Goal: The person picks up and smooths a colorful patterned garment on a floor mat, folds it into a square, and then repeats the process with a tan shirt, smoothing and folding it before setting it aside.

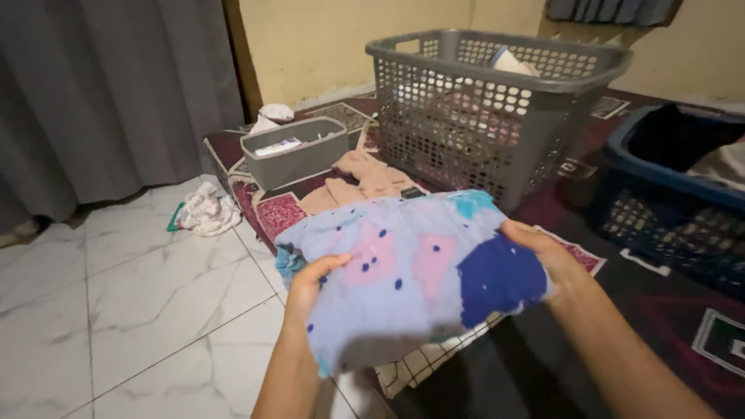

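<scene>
I hold a folded cloth (411,271) in front of me, pale blue with pink patches, a dark blue patch and small dark dots. My left hand (310,283) grips its near left edge, the fingers (330,264) closed over the top of the fabric with the thumb hidden beneath. My right hand (547,260) clasps the right edge beside the dark blue patch, fingers curled around the cloth. The cloth hangs in the air between both hands, above the near edge of a dark red patterned rug (660,310) and the white marble-look tile floor (116,310).

Beyond the cloth, on the rug, stands a tall grey perforated laundry basket (497,101) with clothes showing through its holes. To its left sits a small grey bin (295,151) holding something flat and pale. A beige garment (365,182) lies crumpled between the bin and the basket, just beyond my cloth. On the far right is a blue basket (667,194) with dark and pale clothes inside. A small white patterned cloth (206,211) lies on the tiles at the left, near a grey curtain (101,93).
</scene>
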